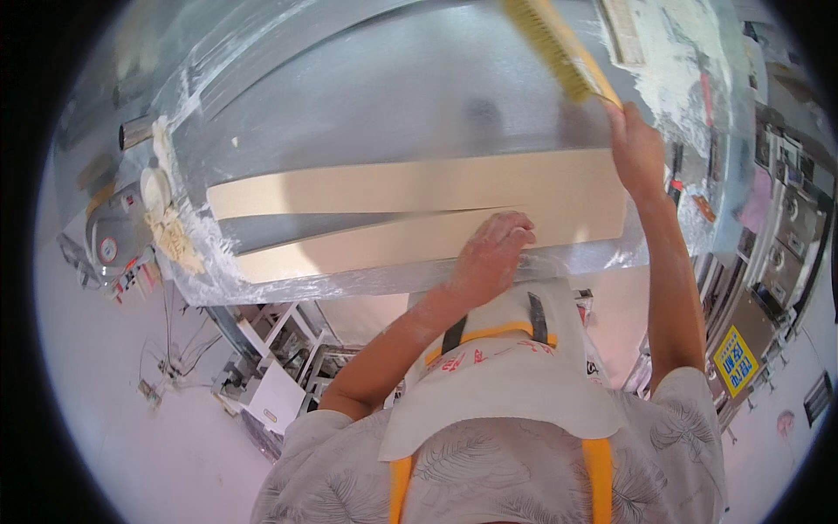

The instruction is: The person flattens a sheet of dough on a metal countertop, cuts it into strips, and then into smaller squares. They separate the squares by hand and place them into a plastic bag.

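Note:
A long, flat sheet of pale dough [559, 188] lies across the metal worktop, split from its left end into two strips that join toward the right. On the lower strip, near the inner end of the split, rests my left hand [496, 253]. Its fingers are curled in, and what they hold, if anything, is hidden. My right hand [639, 150] grips the handle end of a wooden brush [563, 48] with yellowish bristles. The brush is raised over the far right of the worktop, beyond the dough, its head slightly blurred.
White flour [690, 65] covers the worktop's far right, where a wooden bar [620, 31] lies. Dough scraps [175, 240] sit at the left edge, near a metal cylinder [135, 133]. A grey scale-like device [118, 240] stands beyond that edge. Metal equipment [790, 214] lines the right side.

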Action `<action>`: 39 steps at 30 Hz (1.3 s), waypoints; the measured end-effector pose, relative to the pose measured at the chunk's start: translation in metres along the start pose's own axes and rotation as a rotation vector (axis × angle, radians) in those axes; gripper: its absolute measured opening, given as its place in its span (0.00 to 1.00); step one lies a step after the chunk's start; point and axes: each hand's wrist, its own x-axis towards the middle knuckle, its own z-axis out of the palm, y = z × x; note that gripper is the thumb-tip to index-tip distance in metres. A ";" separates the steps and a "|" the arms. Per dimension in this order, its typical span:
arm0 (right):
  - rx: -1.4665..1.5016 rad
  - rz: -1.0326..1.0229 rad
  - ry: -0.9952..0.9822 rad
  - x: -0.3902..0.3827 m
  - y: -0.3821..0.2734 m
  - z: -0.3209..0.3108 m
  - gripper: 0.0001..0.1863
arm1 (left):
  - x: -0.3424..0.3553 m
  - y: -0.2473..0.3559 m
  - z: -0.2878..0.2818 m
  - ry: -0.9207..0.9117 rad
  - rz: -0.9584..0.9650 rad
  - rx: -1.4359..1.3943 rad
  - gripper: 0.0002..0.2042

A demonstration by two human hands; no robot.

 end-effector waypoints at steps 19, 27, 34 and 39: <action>-0.458 -0.042 0.693 -0.007 0.206 -0.026 0.13 | 0.193 -0.009 0.076 -0.241 0.070 0.346 0.25; 0.307 -0.089 0.158 -0.062 0.104 0.035 0.29 | 0.211 -0.001 0.085 -0.308 -0.083 0.378 0.20; 0.157 -0.270 -0.037 -0.040 0.116 0.018 0.25 | 0.203 0.007 0.091 -0.202 -0.015 0.359 0.18; 0.289 -0.373 -0.136 -0.041 0.122 0.010 0.17 | 0.204 0.003 0.091 -0.223 -0.088 0.331 0.13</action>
